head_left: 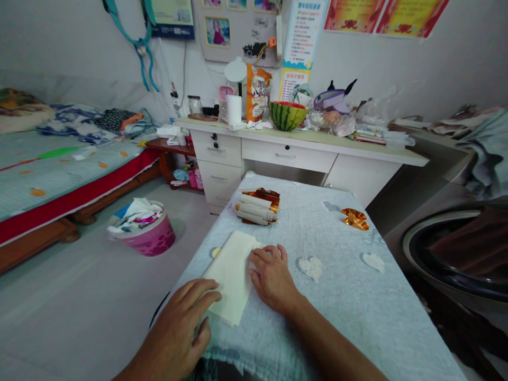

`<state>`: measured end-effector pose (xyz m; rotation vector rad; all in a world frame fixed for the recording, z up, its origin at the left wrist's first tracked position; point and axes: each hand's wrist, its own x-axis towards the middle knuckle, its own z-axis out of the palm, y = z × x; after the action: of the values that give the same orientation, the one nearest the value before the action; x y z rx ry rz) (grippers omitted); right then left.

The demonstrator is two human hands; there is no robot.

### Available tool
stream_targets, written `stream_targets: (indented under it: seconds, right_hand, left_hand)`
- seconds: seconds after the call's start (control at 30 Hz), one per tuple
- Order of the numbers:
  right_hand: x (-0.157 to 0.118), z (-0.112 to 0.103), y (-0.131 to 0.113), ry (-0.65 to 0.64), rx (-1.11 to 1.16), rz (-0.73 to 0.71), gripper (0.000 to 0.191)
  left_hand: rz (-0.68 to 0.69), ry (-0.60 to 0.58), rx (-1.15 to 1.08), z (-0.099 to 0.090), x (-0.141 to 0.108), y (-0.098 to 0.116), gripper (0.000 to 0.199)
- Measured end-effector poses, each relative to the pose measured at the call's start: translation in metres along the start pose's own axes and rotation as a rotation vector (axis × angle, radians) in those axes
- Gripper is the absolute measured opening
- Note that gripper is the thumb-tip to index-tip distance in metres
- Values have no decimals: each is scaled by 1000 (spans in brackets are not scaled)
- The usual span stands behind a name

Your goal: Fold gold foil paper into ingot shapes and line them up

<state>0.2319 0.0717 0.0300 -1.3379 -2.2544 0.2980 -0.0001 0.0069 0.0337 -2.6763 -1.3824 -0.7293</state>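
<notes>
Head view: at the left of the frame, a bin (153, 238) stands on the floor, apart from the work. At lower centre-left, the left hand (180, 320) has its fingers apart, the tips resting on the near left edge of the paper (232, 278). The paper lies flat at centre, folded in layers, on the cloth (337, 301). Just beyond its far end, upper centre, are rolls (256, 209) on a shiny wrapper. Right of the paper, the right hand (273, 272) has bent fingers at its far right edge; whether they pinch it cannot be told. Foil (355, 218) lies well apart, at right.

Finding: handling judged to call for light, even pressure. The left fingertips should steady the near end while the right hand squares the layers edge to edge; pulling on one corner could skew or crease the sheet.
</notes>
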Motion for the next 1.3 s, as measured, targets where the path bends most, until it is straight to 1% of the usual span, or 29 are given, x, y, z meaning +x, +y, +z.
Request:
stream_targets:
  seconds: [0.07, 0.13, 0.27, 0.3, 0.4, 0.47, 0.53, 0.7, 0.83, 0.93, 1.13, 1.23, 1.3]
  right_hand:
    - [0, 2, 0, -5, -18, -14, 32]
    - [-1, 3, 0, -7, -30, -24, 32]
    - [-2, 2, 2, 4, -21, -31, 26]
    - [-2, 1, 2, 12, -17, -30, 25]
    - [-3, -2, 4, 54, -8, -19, 23]
    - [-4, -4, 5, 71, -2, -22, 24]
    - [-4, -4, 5, 59, 5, -33, 23]
    - [-4, -2, 5, 5, 20, -46, 19]
    - [-3, -3, 5, -13, 24, -44, 20]
    - [-3, -4, 4, -23, 17, -45, 20]
    - [-4, -1, 4, -42, -12, -56, 15]
    - [-4, 0, 2, -58, -18, -55, 15]
    - [-4, 0, 0, -73, -20, -50, 15]
  left_hand:
    - [-127, -10, -39, -7, 9, -11, 32]
    - [-258, -39, -89, -8, 22, -23, 30]
    - [-476, -196, -229, 0, 54, -42, 34]
    - [-501, -246, -248, 2, 62, -44, 33]
    - [-536, -407, -209, 7, 86, -47, 28]
    - [-553, -438, -167, 10, 97, -48, 32]
    - [-563, -454, -133, 13, 105, -49, 37]
    - [-606, -494, -103, 20, 114, -51, 47]
    - [-661, -503, -160, 23, 116, -53, 52]
    - [-690, -491, -202, 26, 116, -56, 50]
    - [-725, -471, -410, 30, 117, -59, 36]
    - [-726, -464, -453, 31, 116, -58, 29]
    - [-736, -448, -467, 31, 116, -55, 29]
